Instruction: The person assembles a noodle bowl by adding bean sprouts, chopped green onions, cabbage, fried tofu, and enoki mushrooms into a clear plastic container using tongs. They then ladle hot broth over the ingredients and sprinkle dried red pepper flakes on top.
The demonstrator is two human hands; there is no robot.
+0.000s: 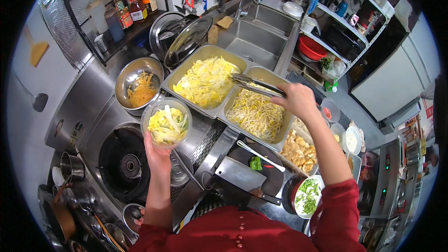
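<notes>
My left hand [158, 156] grips a clear round plastic bowl [144, 120] from its near side. Pale yellow and white shredded cabbage [168, 125] lies in the bowl. In my right hand [298, 99] is a pair of metal tongs [254, 85], their tips pointing left over the border between two metal trays. The far-left tray [173, 78] holds more shredded cabbage [205, 80]. Bean sprouts [255, 117] fill the tray beside it, below the tongs. Whether the tong tips hold any food, I cannot make out.
Left of the trays stands a steel bowl [122, 81] of orange shreds; nearer is a black burner [129, 165]. A cleaver [240, 177] lies on the near board. Brown chunks [298, 151] and chopped greens [308, 196] stand right. Behind is a sink [261, 42].
</notes>
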